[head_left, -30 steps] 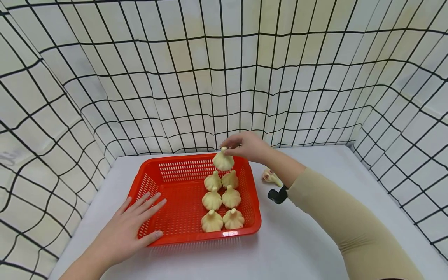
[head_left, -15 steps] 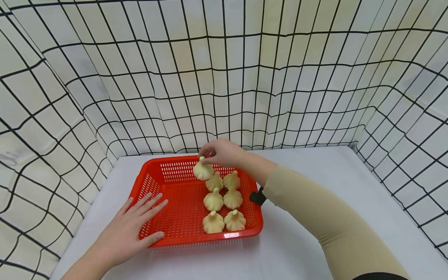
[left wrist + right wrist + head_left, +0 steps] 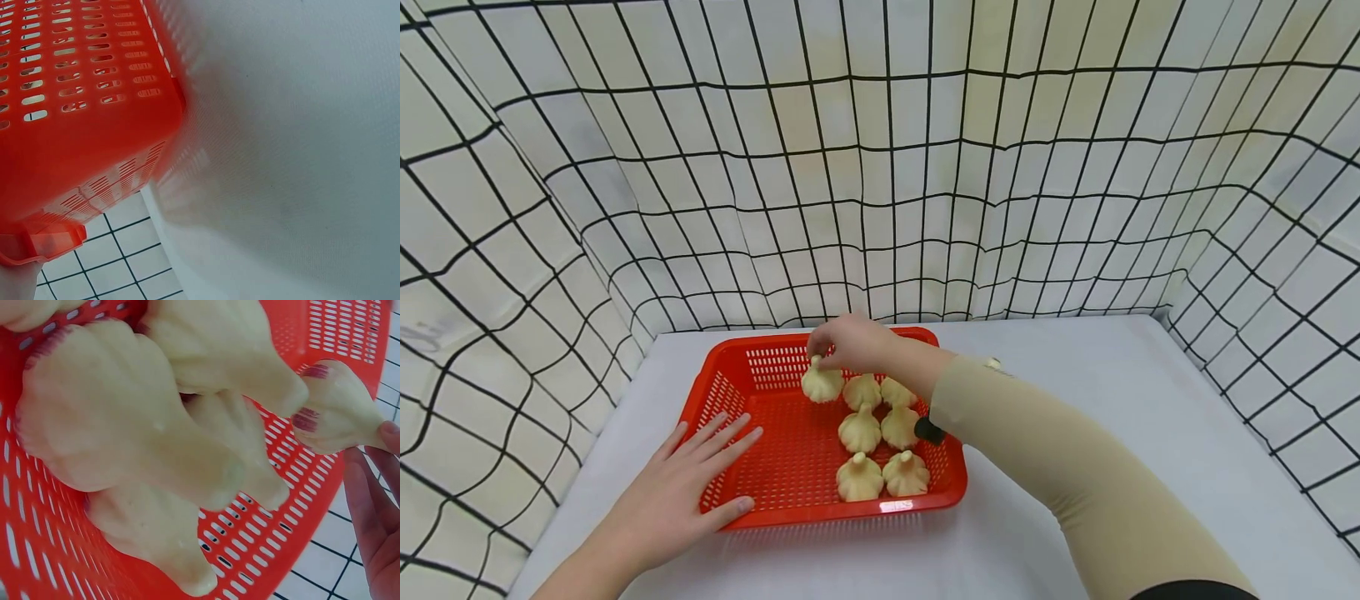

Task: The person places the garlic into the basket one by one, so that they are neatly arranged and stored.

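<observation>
A red perforated plastic basket [image 3: 790, 517] stands on the white table. In the head view, my right hand [image 3: 853, 343] pinches a garlic bulb [image 3: 822, 385] by its stem, low inside the basket near the back wall. The right wrist view shows purple streaks on the base of this held bulb [image 3: 337, 409]. Several more garlic bulbs [image 3: 859, 432] stand in two columns in the basket's right half, stems up. My left hand [image 3: 662, 504] lies across the basket's left rim, fingers straight and spread. Only a bit of that hand shows in the left wrist view.
A black grid net [image 3: 880, 200] over white cloth encloses the back and sides. Part of another pale bulb [image 3: 992, 364] shows on the table [image 3: 1075, 342] behind my right sleeve. A black wrist device [image 3: 929, 431] hangs over the basket's right side.
My right hand has carried the held garlic bulb leftward from the back right corner and lowered it into the basket. My left hand stays on the rim.
</observation>
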A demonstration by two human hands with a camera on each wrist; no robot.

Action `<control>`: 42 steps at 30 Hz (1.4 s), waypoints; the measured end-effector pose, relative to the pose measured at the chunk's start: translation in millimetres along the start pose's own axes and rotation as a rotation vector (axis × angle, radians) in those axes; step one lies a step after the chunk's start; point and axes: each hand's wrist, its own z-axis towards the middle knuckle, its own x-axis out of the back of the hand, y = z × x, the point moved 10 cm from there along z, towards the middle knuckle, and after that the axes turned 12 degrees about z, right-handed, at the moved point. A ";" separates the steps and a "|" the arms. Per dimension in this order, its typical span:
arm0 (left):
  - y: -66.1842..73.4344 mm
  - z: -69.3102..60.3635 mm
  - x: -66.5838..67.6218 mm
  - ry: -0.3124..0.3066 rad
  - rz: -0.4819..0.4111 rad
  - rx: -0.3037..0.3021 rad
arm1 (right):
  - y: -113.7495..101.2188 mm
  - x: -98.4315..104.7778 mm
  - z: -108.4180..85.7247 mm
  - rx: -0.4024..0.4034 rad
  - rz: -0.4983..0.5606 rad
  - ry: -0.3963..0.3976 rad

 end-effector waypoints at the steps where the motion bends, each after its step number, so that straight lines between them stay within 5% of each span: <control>1: 0.2 0.1 0.1 -0.003 0.000 0.002 | 0.2 -2.9 1.4 -0.001 -0.013 -0.011; 15: 0.2 -0.6 0.1 0.002 -0.005 -0.002 | 4.8 -27.1 13.8 -0.002 -0.185 -0.100; 31: 1.3 -1.1 2.6 0.036 0.007 -0.015 | 20.3 -36.3 13.2 -0.084 -0.222 -0.108; 42: 1.7 -1.6 3.3 0.028 -0.008 -0.012 | 20.1 -21.2 10.4 -0.072 -0.190 -0.070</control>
